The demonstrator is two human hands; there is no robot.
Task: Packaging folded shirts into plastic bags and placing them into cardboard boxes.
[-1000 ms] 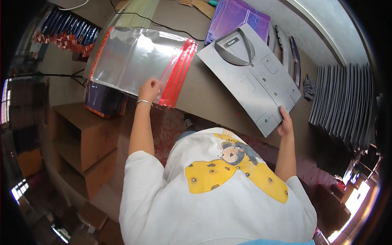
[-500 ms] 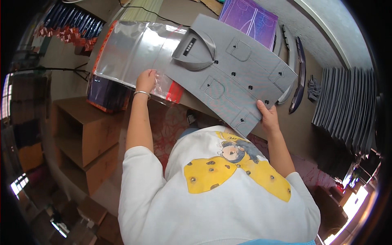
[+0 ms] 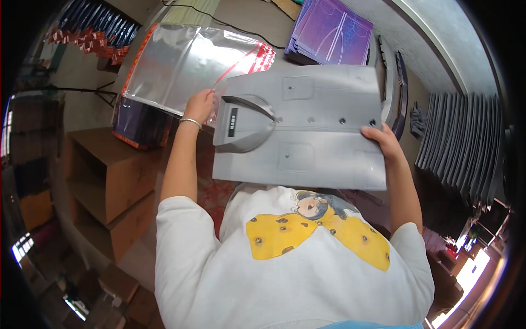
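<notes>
A grey folded shirt (image 3: 323, 123) with a collar, dark buttons and flat pockets is held up in front of my body, its collar toward the left. My right hand (image 3: 388, 141) is closed on its right end, thumb on top near the lowest button. On the left, a stack of clear, shiny plastic bags (image 3: 170, 63) with red-striped edges lies on the table. My left hand (image 3: 198, 107) pinches the near edge of the top bag, beside the shirt's collar end.
Purple printed sheets (image 3: 337, 33) lie in a pile at the back. A row of grey folded shirts (image 3: 457, 137) stands at the right. Dark curved pieces (image 3: 401, 93) lie beyond my right hand. Brown cardboard boxes (image 3: 126, 186) stand lower left, and a black cable (image 3: 230, 24) crosses the table.
My right hand has brought the shirt nearer and turned it from slanted to nearly level. The bags' right end and more purple sheets are now uncovered. My left hand stays at the bag edge.
</notes>
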